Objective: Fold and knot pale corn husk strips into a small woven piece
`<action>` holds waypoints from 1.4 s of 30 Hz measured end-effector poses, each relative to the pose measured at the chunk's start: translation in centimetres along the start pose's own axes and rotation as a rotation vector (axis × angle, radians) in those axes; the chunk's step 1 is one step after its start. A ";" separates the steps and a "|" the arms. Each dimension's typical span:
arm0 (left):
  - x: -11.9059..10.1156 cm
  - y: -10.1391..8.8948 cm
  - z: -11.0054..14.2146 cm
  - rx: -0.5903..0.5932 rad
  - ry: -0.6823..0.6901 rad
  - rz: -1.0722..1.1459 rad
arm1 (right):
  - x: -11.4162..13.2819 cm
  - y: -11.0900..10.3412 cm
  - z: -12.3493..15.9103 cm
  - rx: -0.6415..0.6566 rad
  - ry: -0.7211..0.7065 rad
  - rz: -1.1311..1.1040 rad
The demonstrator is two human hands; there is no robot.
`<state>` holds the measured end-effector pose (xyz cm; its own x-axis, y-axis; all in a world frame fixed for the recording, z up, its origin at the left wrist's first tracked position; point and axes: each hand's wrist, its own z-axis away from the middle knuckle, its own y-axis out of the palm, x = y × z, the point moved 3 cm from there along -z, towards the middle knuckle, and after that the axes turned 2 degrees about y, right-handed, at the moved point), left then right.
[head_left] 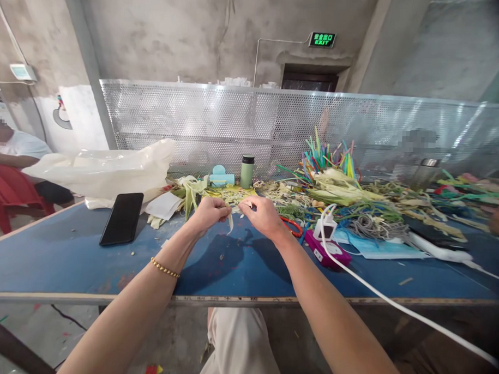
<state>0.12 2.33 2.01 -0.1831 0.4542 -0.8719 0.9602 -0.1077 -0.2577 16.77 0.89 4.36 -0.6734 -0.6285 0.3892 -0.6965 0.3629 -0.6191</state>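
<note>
Above the blue table, my left hand is closed in a pinch, and a narrow pale strip of corn husk hangs from its fingertips. A short way to the right, my right hand is closed too, its thumb and forefinger pressed together. Something small and pale shows at those fingertips, too small to make out. The two hands are apart. Behind them lie loose husk scraps, and a bunch of green husk leaves lies beyond the left hand.
A black phone and a plastic bag lie left. A green bottle stands behind. On the right are a purple power socket, a white cable, husks and wire coils. A perforated metal screen runs along the back.
</note>
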 end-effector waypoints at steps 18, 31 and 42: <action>0.0 -0.9 -0.1 -0.198 -0.236 0.208 | 0.2 0.0 0.5 0.186 0.176 -0.452; -0.4 -0.5 0.4 -0.093 -0.335 0.232 | 0.7 0.4 1.0 0.343 -0.090 -0.335; -0.3 -0.6 0.4 -0.073 -0.392 0.225 | 1.1 0.4 0.9 0.156 -0.314 -0.027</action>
<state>-0.52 1.93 2.27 -0.0204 0.0562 -0.9982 0.9950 -0.0967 -0.0258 15.99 -0.29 3.97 -0.5296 -0.8259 0.1934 -0.6505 0.2491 -0.7175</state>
